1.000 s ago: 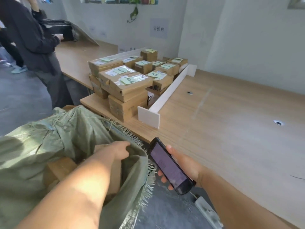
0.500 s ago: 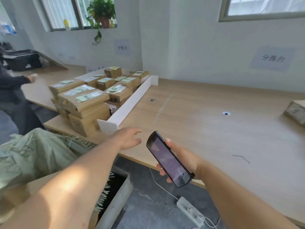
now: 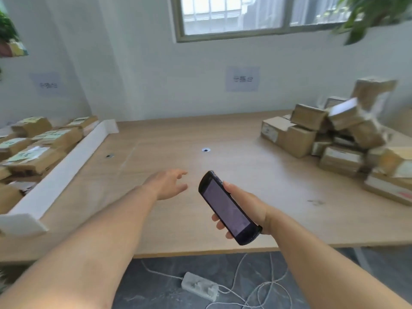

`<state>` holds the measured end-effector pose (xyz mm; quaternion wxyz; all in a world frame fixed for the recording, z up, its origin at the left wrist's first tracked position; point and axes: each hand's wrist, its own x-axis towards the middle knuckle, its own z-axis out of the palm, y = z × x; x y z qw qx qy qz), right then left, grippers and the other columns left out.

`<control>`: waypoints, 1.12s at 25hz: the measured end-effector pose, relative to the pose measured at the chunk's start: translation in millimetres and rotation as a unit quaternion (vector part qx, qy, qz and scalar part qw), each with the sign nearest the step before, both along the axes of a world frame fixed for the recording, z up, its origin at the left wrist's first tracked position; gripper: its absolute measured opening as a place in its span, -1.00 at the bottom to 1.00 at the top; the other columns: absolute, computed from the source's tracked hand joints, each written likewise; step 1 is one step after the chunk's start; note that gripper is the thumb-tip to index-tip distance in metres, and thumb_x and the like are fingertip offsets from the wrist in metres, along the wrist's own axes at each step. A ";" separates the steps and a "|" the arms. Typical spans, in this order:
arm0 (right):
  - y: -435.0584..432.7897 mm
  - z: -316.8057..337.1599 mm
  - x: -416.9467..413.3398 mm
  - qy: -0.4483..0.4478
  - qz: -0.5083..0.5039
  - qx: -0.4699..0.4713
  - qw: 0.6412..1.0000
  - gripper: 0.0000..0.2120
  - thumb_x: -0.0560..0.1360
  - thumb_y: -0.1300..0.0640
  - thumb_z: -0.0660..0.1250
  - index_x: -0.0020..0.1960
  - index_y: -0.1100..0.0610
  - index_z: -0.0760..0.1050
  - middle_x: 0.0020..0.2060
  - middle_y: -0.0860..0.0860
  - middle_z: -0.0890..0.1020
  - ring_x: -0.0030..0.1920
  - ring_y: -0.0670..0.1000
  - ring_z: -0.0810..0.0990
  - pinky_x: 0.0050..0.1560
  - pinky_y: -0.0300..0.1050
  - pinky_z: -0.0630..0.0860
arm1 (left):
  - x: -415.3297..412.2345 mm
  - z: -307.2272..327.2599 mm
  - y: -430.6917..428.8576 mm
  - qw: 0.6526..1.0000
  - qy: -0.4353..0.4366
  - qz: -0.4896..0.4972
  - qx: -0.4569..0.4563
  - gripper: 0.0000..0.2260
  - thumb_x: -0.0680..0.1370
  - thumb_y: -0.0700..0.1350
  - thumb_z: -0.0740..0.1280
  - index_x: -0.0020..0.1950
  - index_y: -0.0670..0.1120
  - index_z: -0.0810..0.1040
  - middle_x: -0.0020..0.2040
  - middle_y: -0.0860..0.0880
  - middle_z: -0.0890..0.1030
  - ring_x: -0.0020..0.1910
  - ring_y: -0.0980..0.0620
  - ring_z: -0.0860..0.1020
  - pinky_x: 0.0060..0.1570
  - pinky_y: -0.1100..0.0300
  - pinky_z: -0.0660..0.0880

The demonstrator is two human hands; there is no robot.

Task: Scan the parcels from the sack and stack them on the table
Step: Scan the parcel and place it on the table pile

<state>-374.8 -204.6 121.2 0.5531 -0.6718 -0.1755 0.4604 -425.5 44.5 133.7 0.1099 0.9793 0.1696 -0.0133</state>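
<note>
My right hand (image 3: 243,204) grips a black handheld scanner (image 3: 226,207), screen up, over the front of the wooden table (image 3: 169,143). Over the table to the scanner's left, my left hand (image 3: 168,184) hovers with relaxed, spread fingers and holds nothing. A loose pile of brown cardboard parcels (image 3: 341,139) lies on the table at the right. Stacked parcels with green labels (image 3: 35,143) sit at the left behind a white divider (image 3: 66,166). The sack is out of view.
A white power strip (image 3: 199,288) with cables lies on the dark floor below the table's front edge. A wall with a window and paper signs stands behind the table. A plant hangs at the top right.
My left hand came out of the sack empty and now hovers over the table. The view swung right, off the sack, bringing the right-hand parcel pile into sight. The scanner stays in my right hand.
</note>
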 end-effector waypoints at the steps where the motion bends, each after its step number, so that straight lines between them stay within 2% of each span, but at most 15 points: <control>1: -16.5 -0.9 11.7 0.001 -0.023 0.003 1.000 -0.39 0.59 -0.32 0.09 0.29 0.19 0.46 -0.03 0.22 0.66 -0.12 0.17 0.65 -0.14 0.08 0.61 | 22.2 -0.5 -15.5 1.000 0.002 -0.024 -0.001 -0.54 0.56 0.11 0.27 0.45 0.07 0.35 0.33 0.03 0.50 0.30 0.01 0.47 0.29 0.13 0.36; 8: -107.9 -15.4 85.1 0.023 -0.178 0.000 0.984 -0.40 0.59 -0.32 0.11 0.24 0.18 0.52 -0.03 0.21 0.69 -0.09 0.16 0.66 -0.08 0.11 0.61 | 171.8 -14.7 -99.7 0.986 0.002 -0.166 -0.015 -0.54 0.55 0.15 0.26 0.43 0.08 0.37 0.30 0.05 0.51 0.26 0.06 0.48 0.28 0.12 0.38; 14: -150.2 -16.7 155.9 0.045 -0.270 -0.015 0.962 -0.29 0.51 -0.40 0.14 0.24 0.21 0.53 -0.03 0.19 0.68 -0.10 0.13 0.66 -0.11 0.08 0.62 | 289.5 -19.2 -154.1 0.963 0.003 -0.267 -0.030 -0.54 0.57 0.15 0.23 0.45 0.08 0.34 0.34 0.06 0.48 0.26 0.07 0.47 0.28 0.12 0.38; 21: -175.3 -17.3 215.6 0.074 -0.343 -0.001 0.937 -0.28 0.52 -0.39 0.12 0.25 0.23 0.51 -0.05 0.19 0.64 -0.13 0.12 0.63 -0.17 0.03 0.61 | 391.1 -21.8 -204.1 0.937 0.006 -0.349 -0.028 -0.57 0.62 0.09 0.15 0.49 0.04 0.29 0.40 0.01 0.43 0.36 0.00 0.40 0.31 0.07 0.35; 28: -235.0 -33.4 270.3 0.104 -0.366 0.000 0.925 -0.31 0.53 -0.36 0.11 0.25 0.23 0.50 -0.05 0.19 0.63 -0.17 0.09 0.64 -0.21 0.00 0.61 | 456.1 -57.1 -279.9 0.926 0.041 -0.375 -0.003 -0.54 0.67 0.02 0.04 0.56 0.00 0.12 0.54 -0.01 0.20 0.50 -0.03 0.19 0.42 0.04 0.21</control>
